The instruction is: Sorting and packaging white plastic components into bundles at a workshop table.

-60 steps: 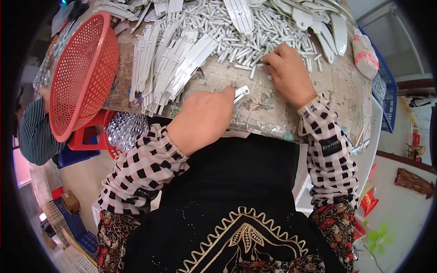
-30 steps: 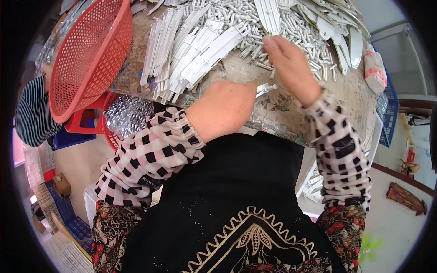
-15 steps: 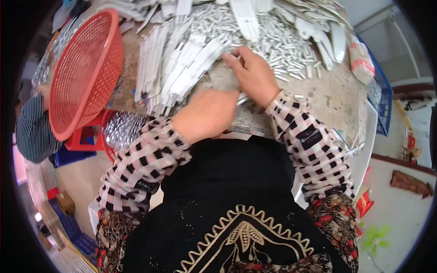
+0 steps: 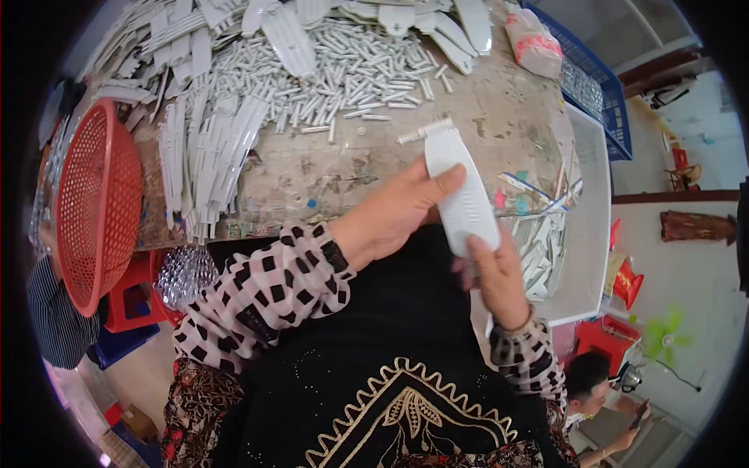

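White panel point(image 4: 463, 199), pinched by both hands point(image 4: 386, 218), points its narrower end forward, long axis leaning left.

Bare hands: two, the left hand point(image 4: 386, 217) and right hand point(image 4: 499, 282). Held white plastic panel, long and round-ended point(image 4: 474, 212): one. Slim white rod at the panel's upper end point(image 4: 413, 136): one. Short white cylindrical rods, heaped point(image 4: 343, 82), and long narrow white plastic slats point(image 4: 234, 148): each too many to count. Large orange-red perforated plastic basket point(image 4: 127, 207): one. White rectangular plastic bin point(image 4: 591, 187): one. Blue latticed plastic crate point(image 4: 621, 132): one. Green-bladed fan point(image 4: 667, 341): one.
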The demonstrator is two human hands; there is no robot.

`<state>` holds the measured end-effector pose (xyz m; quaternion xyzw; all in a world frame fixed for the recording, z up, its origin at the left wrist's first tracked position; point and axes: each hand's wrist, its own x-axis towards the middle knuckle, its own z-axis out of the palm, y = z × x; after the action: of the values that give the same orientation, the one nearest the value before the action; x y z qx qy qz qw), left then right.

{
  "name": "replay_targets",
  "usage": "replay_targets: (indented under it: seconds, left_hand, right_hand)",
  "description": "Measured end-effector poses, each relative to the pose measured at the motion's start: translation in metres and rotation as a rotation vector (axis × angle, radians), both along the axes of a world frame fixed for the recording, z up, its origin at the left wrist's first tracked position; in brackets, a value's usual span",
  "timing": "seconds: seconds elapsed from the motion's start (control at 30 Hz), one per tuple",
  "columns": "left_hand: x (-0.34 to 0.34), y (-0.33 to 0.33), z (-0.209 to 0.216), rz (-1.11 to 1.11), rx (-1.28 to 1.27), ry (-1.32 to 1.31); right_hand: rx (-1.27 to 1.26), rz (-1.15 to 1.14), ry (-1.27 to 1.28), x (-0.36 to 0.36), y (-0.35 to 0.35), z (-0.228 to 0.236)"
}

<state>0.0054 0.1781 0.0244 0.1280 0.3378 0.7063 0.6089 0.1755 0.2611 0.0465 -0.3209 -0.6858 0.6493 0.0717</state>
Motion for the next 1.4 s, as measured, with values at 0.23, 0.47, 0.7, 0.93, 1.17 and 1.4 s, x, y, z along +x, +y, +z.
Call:
replay_targets:
  seconds: [0.23,0.47,0.7,0.93,1.17,1.4]
  left_hand:
    - [0.014,0.001,-0.017,-0.395,-0.183,0.163]
    - [0.018,-0.02,-0.015,-0.399,-0.227,0.187]
    - [0.007,-0.014,-0.017,-0.35,-0.164,0.243]
    - [-0.019,-0.029,-0.02,-0.27,-0.155,0.144]
    - [-0.045,-0.063,-0.022,-0.146,-0.169,0.205]
    - [-0.051,-0.087,-0.017,-0.021,-0.24,0.242]
  right_hand:
    - [1.033,-0.553,0.365,0.053,0.083,0.046]
    - [1.129,-0.483,-0.187,0.034,0.12,0.06]
    - [1.313,-0.741,0.278,0.038,0.096,0.074]
    - [1.097,-0.636,0.233,0.035,0.089,0.099]
    - [1.545,-0.471,-0.663,0.175,0.166,-0.012]
    - [1.326,0.153,-0.126,-0.034,0.112,0.011]
